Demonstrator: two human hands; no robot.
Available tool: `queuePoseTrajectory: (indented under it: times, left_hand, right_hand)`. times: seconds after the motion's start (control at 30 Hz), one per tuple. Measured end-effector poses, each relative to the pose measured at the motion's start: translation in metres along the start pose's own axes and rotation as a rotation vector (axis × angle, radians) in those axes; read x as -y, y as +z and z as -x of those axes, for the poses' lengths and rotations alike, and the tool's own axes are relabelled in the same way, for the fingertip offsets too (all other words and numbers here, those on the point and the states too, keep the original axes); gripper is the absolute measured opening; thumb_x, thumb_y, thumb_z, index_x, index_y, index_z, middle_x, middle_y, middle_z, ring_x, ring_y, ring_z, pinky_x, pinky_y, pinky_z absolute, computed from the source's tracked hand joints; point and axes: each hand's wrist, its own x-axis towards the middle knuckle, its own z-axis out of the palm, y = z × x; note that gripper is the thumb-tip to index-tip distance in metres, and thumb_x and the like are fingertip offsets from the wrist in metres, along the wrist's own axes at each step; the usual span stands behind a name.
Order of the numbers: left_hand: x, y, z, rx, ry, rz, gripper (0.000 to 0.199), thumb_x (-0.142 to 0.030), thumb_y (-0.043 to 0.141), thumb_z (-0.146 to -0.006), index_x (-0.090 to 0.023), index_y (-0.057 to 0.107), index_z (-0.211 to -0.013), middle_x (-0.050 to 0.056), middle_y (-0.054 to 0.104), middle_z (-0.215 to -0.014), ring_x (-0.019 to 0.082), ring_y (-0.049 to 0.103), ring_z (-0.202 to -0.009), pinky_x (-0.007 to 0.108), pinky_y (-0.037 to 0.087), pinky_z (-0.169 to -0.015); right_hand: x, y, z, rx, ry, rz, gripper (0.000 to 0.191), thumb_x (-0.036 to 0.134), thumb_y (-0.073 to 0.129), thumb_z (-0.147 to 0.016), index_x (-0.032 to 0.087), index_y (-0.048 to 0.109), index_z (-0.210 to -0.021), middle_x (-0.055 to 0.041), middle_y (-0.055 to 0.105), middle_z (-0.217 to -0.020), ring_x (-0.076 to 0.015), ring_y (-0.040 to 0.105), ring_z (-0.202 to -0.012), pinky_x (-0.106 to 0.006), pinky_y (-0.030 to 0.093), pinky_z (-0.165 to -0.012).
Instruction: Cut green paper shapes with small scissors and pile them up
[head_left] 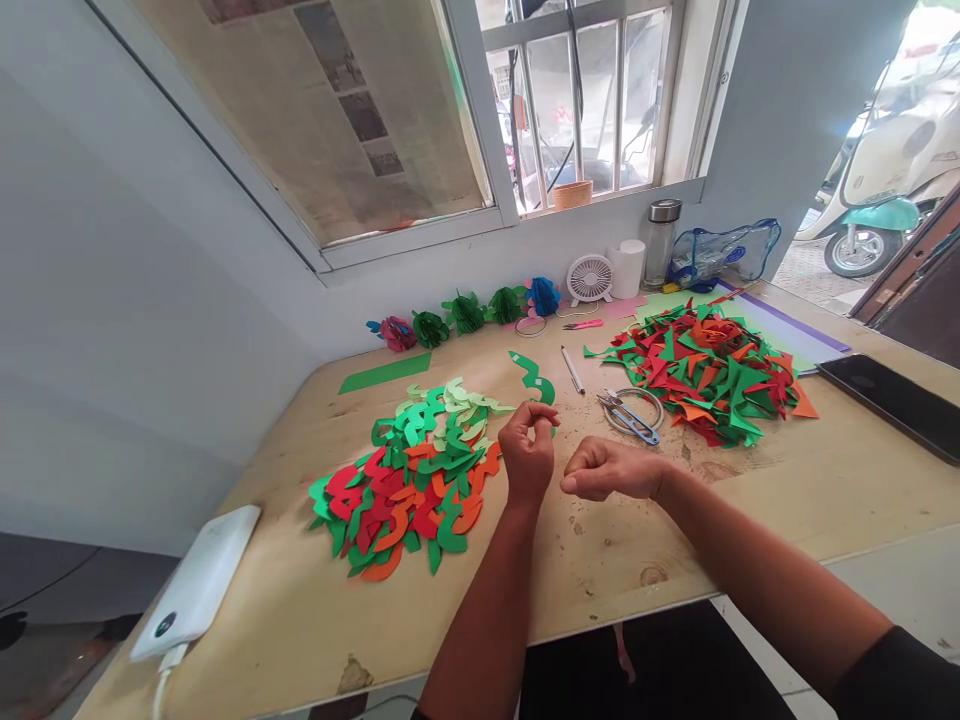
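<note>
My left hand point(527, 450) is raised over the middle of the table, fingers curled in, with nothing showing in it. Just behind it lies a wavy green paper cut-out point(534, 378), partly hidden by the hand. My right hand point(609, 468) is closed in a loose fist beside it, a small gap between the two, and no object shows in it. Blue-handled thread snips point(634, 418) lie on a round ring beyond my right hand. Left of my hands is a heap of wavy paper cut-outs point(409, 480) in green, red and orange.
Paper scraps point(712, 370) are piled at the right, near a black phone point(892, 400). A white pen point(573, 370), pink snips point(583, 324), a small fan point(589, 279) and several paper flowers point(467, 312) stand or lie farther back. A white power bank point(199, 580) is at the left edge.
</note>
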Motion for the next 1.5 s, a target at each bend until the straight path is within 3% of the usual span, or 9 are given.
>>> queuePoseTrajectory:
  times: [0.13,0.23,0.3,0.43,0.5,0.6,0.73,0.83,1.5]
  left_hand:
    - [0.001,-0.001,-0.001,-0.052,0.001,-0.006,0.017,-0.018,0.045,-0.074,-0.018,0.060,-0.067,-0.001,0.062,-0.060,0.012,0.058,-0.058,0.023,0.046,-0.058]
    - [0.004,0.000,-0.001,-0.051,0.009,-0.001,0.017,-0.017,0.045,-0.074,-0.018,0.060,-0.067,-0.001,0.062,-0.059,0.012,0.058,-0.057,0.023,0.045,-0.058]
    - [0.005,0.001,-0.001,-0.030,0.010,0.005,0.016,-0.017,0.045,-0.073,-0.018,0.060,-0.067,-0.001,0.062,-0.059,0.012,0.057,-0.058,0.023,0.045,-0.059]
    - [0.005,0.003,0.000,-0.001,0.001,0.002,0.017,-0.016,0.045,-0.072,-0.018,0.061,-0.067,-0.001,0.062,-0.060,0.012,0.058,-0.059,0.022,0.045,-0.060]
    - [0.004,0.004,0.000,0.016,-0.012,-0.004,0.017,-0.015,0.045,-0.072,-0.018,0.061,-0.066,-0.001,0.062,-0.060,0.012,0.057,-0.059,0.022,0.044,-0.060]
    - [0.002,0.007,0.002,0.060,-0.026,-0.007,0.018,-0.013,0.044,-0.071,-0.018,0.061,-0.066,-0.001,0.063,-0.060,0.011,0.057,-0.059,0.022,0.042,-0.059]
    - [0.002,0.010,0.004,0.100,-0.019,-0.008,0.018,-0.012,0.044,-0.070,-0.018,0.061,-0.067,-0.001,0.063,-0.061,0.011,0.057,-0.057,0.020,0.041,-0.056]
    - [0.001,0.011,0.004,0.097,-0.008,-0.007,0.018,-0.011,0.044,-0.069,-0.018,0.061,-0.066,-0.001,0.063,-0.060,0.011,0.058,-0.058,0.020,0.043,-0.058]
    - [0.000,0.012,0.004,0.115,-0.048,0.024,0.018,-0.009,0.044,-0.068,-0.018,0.060,-0.066,-0.002,0.063,-0.061,0.010,0.058,-0.056,0.019,0.043,-0.056]
  right_hand:
    - [0.002,0.000,0.000,0.056,0.043,0.072,0.051,0.044,0.059,-0.083,0.017,0.034,-0.048,0.0088,0.028,-0.047,-0.0035,0.018,-0.044,-0.024,0.014,-0.043]
    - [0.001,-0.001,-0.002,-0.044,0.039,0.058,0.049,0.046,0.060,-0.081,0.017,0.036,-0.049,0.0081,0.031,-0.047,-0.0038,0.021,-0.045,-0.023,0.015,-0.043]
    - [-0.001,-0.005,-0.003,-0.264,0.020,0.031,0.046,0.049,0.060,-0.079,0.017,0.040,-0.051,0.0072,0.033,-0.048,-0.0046,0.024,-0.044,-0.023,0.016,-0.043]
    - [-0.003,-0.028,0.000,-0.962,0.014,0.050,0.039,0.051,0.053,-0.078,0.019,0.047,-0.057,0.0059,0.037,-0.047,-0.0070,0.027,-0.042,-0.024,0.017,-0.042]
    - [-0.003,-0.043,0.005,-1.239,0.011,0.236,0.034,0.046,0.050,-0.079,0.019,0.051,-0.059,0.0040,0.041,-0.048,-0.0095,0.035,-0.044,-0.025,0.024,-0.046]
    - [-0.006,-0.058,0.012,-1.428,0.129,0.669,0.022,0.035,0.050,-0.079,0.019,0.060,-0.067,-0.0014,0.057,-0.060,-0.0153,0.050,-0.059,-0.028,0.032,-0.057]
    - [-0.015,-0.061,0.013,-1.357,0.358,1.139,0.017,0.025,0.050,-0.079,0.020,0.067,-0.078,-0.0079,0.066,-0.087,-0.0237,0.053,-0.087,-0.033,0.033,-0.070]
    - [-0.022,-0.061,0.012,-1.302,0.468,1.310,0.020,0.026,0.050,-0.081,0.020,0.069,-0.086,-0.0108,0.065,-0.099,-0.0280,0.048,-0.100,-0.037,0.031,-0.076]
    - [-0.024,-0.062,0.012,-1.261,0.542,1.368,0.013,0.024,0.054,-0.079,0.020,0.066,-0.079,-0.0099,0.064,-0.097,-0.0275,0.047,-0.100,-0.036,0.028,-0.075]
